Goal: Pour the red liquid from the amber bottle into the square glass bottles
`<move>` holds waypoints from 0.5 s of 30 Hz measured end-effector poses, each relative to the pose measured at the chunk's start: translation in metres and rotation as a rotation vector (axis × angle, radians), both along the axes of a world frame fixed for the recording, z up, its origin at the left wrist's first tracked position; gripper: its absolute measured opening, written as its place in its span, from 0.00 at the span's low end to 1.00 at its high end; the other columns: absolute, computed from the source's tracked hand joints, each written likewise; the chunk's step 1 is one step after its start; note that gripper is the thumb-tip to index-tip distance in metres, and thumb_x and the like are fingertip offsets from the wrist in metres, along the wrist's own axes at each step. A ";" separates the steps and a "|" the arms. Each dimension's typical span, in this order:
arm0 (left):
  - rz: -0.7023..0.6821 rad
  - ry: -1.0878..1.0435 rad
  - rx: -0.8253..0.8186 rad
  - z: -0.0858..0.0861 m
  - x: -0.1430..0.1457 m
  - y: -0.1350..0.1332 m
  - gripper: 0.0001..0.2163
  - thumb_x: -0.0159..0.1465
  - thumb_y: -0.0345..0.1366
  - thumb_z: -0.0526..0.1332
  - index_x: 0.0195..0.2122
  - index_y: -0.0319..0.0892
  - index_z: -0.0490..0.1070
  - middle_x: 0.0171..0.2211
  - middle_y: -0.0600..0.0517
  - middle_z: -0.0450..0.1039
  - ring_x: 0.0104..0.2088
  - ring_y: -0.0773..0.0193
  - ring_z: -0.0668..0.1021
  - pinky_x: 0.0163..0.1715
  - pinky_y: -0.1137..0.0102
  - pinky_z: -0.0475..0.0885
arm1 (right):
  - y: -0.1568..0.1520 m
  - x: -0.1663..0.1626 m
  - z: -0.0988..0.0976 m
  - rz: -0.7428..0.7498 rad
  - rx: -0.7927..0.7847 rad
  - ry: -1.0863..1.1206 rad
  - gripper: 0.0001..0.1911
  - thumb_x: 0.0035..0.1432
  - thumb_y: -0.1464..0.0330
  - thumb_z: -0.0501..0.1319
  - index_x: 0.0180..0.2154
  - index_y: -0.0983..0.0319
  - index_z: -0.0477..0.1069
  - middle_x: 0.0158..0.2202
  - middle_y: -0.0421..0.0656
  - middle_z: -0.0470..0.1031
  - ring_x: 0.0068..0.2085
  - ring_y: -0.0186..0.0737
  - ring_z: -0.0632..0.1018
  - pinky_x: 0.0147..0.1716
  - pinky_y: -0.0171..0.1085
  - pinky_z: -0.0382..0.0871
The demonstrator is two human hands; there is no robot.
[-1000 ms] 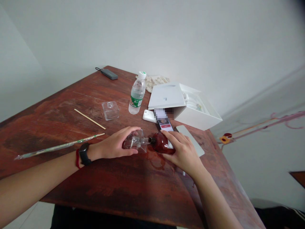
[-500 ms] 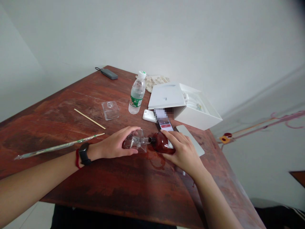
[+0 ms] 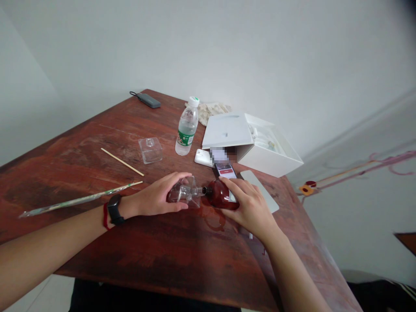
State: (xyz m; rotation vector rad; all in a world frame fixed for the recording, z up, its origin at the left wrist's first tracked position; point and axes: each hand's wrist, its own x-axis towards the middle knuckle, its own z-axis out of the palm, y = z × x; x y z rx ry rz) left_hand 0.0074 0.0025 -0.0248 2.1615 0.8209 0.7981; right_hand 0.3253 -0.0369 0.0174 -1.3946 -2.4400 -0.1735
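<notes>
My left hand (image 3: 162, 193) is wrapped round a clear, angular glass bottle (image 3: 194, 200), tilted with its short neck pointing right. My right hand (image 3: 248, 199) grips a dark brown-red bottle (image 3: 218, 193) with a pale label, tipped so that its mouth faces left. The two mouths meet or nearly meet between my hands; whether liquid is passing between them I cannot tell. Below the brown bottle, a wet ring (image 3: 214, 220) marks the wooden table (image 3: 156, 255).
Farther back stand a clear square piece (image 3: 151, 151) and a green-labelled water bottle (image 3: 186, 130). Behind my right hand are a phone (image 3: 225, 169), a white case (image 3: 204, 157) and an open white box (image 3: 273, 158). A wooden stick (image 3: 122, 162) and a wrapped one (image 3: 81, 198) lie left.
The brown bottle has turned slightly in my right hand, its label showing a little differently. Both hands stay in the same place.
</notes>
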 end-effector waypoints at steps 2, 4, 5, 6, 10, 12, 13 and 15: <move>-0.003 0.004 -0.006 0.001 0.000 0.000 0.35 0.67 0.47 0.71 0.70 0.44 0.59 0.65 0.39 0.71 0.63 0.46 0.77 0.64 0.52 0.72 | 0.000 0.000 0.000 -0.002 -0.008 0.006 0.32 0.63 0.61 0.70 0.66 0.55 0.69 0.59 0.52 0.80 0.55 0.59 0.81 0.53 0.56 0.74; 0.000 0.006 -0.005 0.001 0.000 0.000 0.35 0.67 0.47 0.71 0.70 0.44 0.59 0.65 0.40 0.71 0.63 0.46 0.77 0.65 0.52 0.72 | -0.001 0.000 0.001 -0.004 -0.016 0.005 0.31 0.63 0.61 0.70 0.66 0.55 0.68 0.59 0.52 0.80 0.56 0.59 0.81 0.53 0.56 0.74; 0.001 0.007 -0.002 0.001 0.000 0.000 0.35 0.67 0.47 0.71 0.71 0.44 0.59 0.65 0.40 0.71 0.63 0.46 0.77 0.65 0.52 0.72 | -0.001 -0.001 0.001 -0.005 -0.018 0.004 0.32 0.63 0.61 0.70 0.66 0.55 0.68 0.59 0.52 0.80 0.56 0.60 0.81 0.53 0.56 0.74; 0.000 0.008 -0.001 0.001 0.000 0.000 0.35 0.67 0.47 0.71 0.71 0.44 0.59 0.65 0.39 0.71 0.63 0.46 0.77 0.65 0.52 0.71 | -0.001 -0.001 0.001 -0.005 -0.021 0.003 0.31 0.63 0.61 0.70 0.66 0.55 0.68 0.59 0.52 0.80 0.56 0.60 0.81 0.53 0.56 0.74; -0.005 0.006 -0.004 0.001 0.000 0.000 0.35 0.67 0.47 0.71 0.71 0.44 0.58 0.65 0.39 0.71 0.63 0.46 0.77 0.64 0.51 0.72 | -0.001 -0.001 0.001 -0.003 -0.025 0.007 0.31 0.64 0.62 0.70 0.66 0.54 0.68 0.60 0.52 0.79 0.56 0.60 0.81 0.53 0.56 0.74; -0.001 0.001 -0.007 0.001 0.000 0.000 0.35 0.67 0.47 0.71 0.71 0.45 0.58 0.65 0.39 0.71 0.62 0.45 0.77 0.64 0.51 0.72 | -0.001 0.000 0.001 0.001 -0.024 0.007 0.32 0.64 0.62 0.69 0.67 0.54 0.67 0.60 0.52 0.79 0.56 0.60 0.81 0.53 0.57 0.74; 0.001 0.000 -0.008 0.002 0.000 0.000 0.35 0.67 0.48 0.71 0.71 0.45 0.58 0.64 0.39 0.72 0.62 0.45 0.77 0.64 0.51 0.72 | -0.001 0.000 0.001 0.001 -0.022 0.007 0.32 0.64 0.62 0.69 0.67 0.54 0.67 0.60 0.52 0.79 0.56 0.60 0.81 0.53 0.57 0.74; 0.002 0.003 -0.011 0.002 0.000 0.000 0.35 0.67 0.47 0.71 0.71 0.45 0.59 0.65 0.39 0.71 0.62 0.45 0.77 0.64 0.51 0.72 | -0.001 0.000 0.001 0.001 -0.020 0.005 0.32 0.64 0.61 0.70 0.66 0.55 0.68 0.60 0.52 0.79 0.56 0.60 0.81 0.53 0.57 0.74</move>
